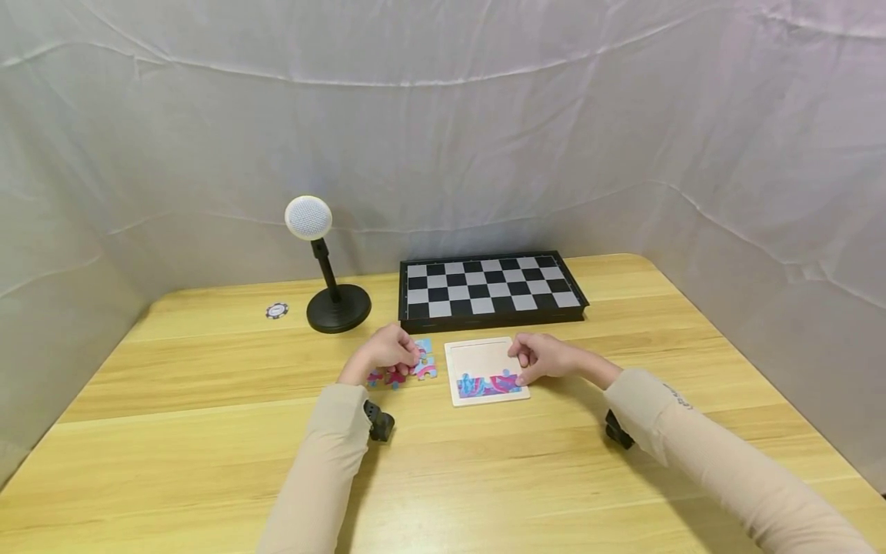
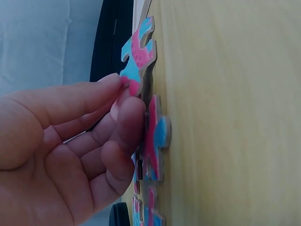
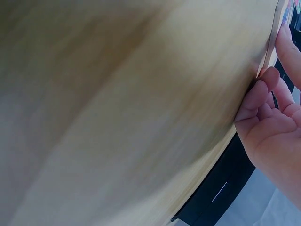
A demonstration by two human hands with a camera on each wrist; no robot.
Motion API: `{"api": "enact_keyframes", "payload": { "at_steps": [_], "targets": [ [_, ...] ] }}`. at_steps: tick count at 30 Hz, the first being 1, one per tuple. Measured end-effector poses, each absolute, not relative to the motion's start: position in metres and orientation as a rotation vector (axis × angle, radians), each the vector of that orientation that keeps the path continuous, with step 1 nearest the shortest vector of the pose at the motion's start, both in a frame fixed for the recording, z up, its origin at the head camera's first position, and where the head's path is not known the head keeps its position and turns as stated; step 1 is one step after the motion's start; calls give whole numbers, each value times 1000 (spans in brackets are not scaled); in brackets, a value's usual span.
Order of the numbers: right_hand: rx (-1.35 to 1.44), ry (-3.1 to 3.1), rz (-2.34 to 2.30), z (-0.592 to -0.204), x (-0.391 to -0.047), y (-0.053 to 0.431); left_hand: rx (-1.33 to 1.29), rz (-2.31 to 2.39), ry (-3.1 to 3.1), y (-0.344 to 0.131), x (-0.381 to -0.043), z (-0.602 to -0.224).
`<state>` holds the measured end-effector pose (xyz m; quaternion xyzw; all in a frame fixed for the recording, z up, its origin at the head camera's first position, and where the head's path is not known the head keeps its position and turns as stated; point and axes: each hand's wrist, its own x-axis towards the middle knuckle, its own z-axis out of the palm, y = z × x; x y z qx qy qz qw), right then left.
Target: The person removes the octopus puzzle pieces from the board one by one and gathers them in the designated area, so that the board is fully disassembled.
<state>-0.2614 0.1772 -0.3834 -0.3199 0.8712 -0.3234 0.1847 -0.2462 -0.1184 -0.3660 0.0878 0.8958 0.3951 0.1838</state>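
Note:
Between thumb and fingers, my left hand [image 1: 391, 348] pinches a blue and pink jigsaw piece [image 2: 141, 56], tilted up close over the table. Beneath those fingers lie several loose jigsaw pieces [image 1: 395, 378], partly hidden by the hand. To the right is a pale wooden puzzle tray [image 1: 481, 355] with a row of fitted blue, pink and purple pieces [image 1: 484, 385] along its near side. My right hand [image 1: 550, 358] grips the tray's right edge, its thumb at the end of the fitted row and its other fingers curled against the rim.
Behind the tray lies a black-and-white chessboard [image 1: 491, 288]. A round white-headed microphone on a black stand [image 1: 339, 308] is at the back left, with a poker chip [image 1: 277, 310] beside it. Pale cloth [image 1: 443, 154] hangs behind the wooden table [image 1: 443, 477].

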Motion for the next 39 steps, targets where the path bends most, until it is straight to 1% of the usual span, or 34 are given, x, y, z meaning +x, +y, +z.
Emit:
{"api": "enact_keyframes", "payload": {
  "at_steps": [13,27,39],
  "targets": [
    [-923,2464,-909,-383,-262,176,187,1099,2541,-116,-248,-363],
    [-928,2460,-907,-382,-260,175,283,1201,2544,-104,-244,-360],
    [-974,2466,-873,-382,-261,174,417,1206,2498,-88,-236,-356]
  ]
}}
